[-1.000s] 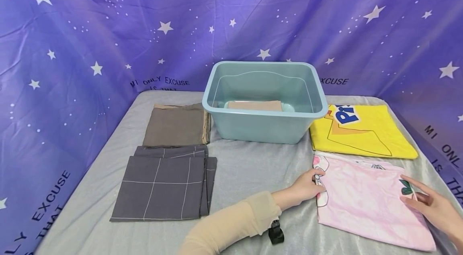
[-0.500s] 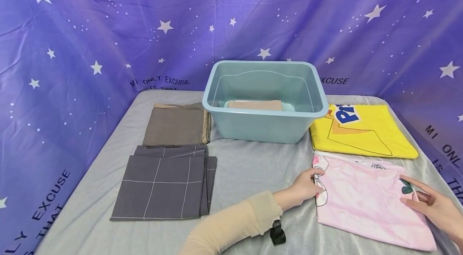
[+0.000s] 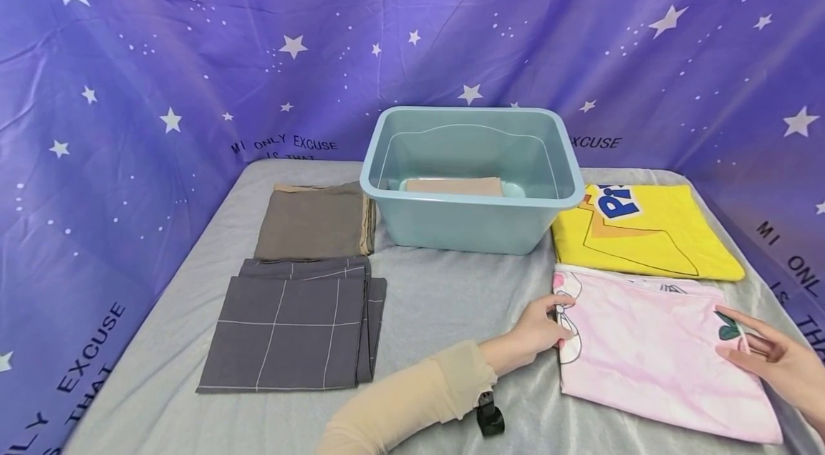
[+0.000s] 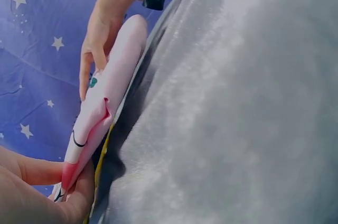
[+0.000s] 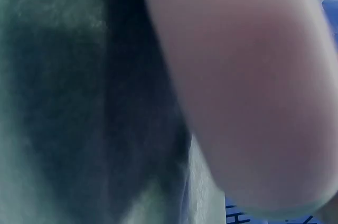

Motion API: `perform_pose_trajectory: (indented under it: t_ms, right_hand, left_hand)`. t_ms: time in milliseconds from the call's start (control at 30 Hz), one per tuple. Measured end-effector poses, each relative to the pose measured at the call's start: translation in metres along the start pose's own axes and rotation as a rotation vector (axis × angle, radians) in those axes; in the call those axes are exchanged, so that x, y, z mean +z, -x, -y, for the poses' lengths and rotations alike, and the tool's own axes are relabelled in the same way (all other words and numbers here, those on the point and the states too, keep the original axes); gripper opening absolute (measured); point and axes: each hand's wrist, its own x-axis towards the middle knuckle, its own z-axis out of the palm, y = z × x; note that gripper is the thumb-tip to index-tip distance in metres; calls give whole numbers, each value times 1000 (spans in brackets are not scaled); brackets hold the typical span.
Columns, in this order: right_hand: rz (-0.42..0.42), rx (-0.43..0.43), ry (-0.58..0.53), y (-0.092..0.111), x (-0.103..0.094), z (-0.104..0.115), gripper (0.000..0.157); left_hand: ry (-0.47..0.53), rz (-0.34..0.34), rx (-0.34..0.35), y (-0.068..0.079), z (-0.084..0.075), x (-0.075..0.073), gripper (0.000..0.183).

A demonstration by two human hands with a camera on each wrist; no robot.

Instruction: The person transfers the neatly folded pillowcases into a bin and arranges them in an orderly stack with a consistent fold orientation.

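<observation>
A folded pink cloth (image 3: 644, 347) with printed bows and green leaves lies at the front right of the grey-covered surface. My left hand (image 3: 538, 329) pinches its left edge; in the left wrist view, thumb and fingers (image 4: 79, 195) are on either side of the fabric. At the opposite edge, my right hand (image 3: 776, 358) grips the cloth, thumb and index finger on top and the other fingers partly hidden by the edge. The right wrist view is mostly blurred skin and dark shadow, and the cloth cannot be made out there.
A blue-green bin (image 3: 470, 226) stands at the back middle with a folded beige cloth (image 3: 454, 187) inside. A folded yellow cloth (image 3: 657, 243) lies just behind the pink one. On the left are a folded brown cloth (image 3: 312, 226) and a dark grey checked cloth (image 3: 283, 340).
The pink cloth's left edge has shifted slightly left with my left hand, and its right edge slightly right with my right hand. Both hands keep their hold; the other things stay put.
</observation>
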Motion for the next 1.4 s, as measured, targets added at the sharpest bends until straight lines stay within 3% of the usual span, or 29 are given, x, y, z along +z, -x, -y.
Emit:
perform_pose_trajectory:
  t_ms: [433,600,900,1067,1400]
  right_hand:
    - [-5,1,91,-1,3,18,64]
    - [-12,1,190,2,7,34,63]
    - [24,4,94,-1,15,51,62]
    - [23,57,102,-4,19,55,65]
    - [-4,36,142,-8,27,66,64]
  left_hand:
    - [22,19,17,9,-10,-16,47]
    - [33,26,32,13,-14,-25,48]
    - [107,36,34,17,-15,-40,51]
    - [112,46,34,19,-16,-48,50]
    - [135,66,49,27,-21,-65,50]
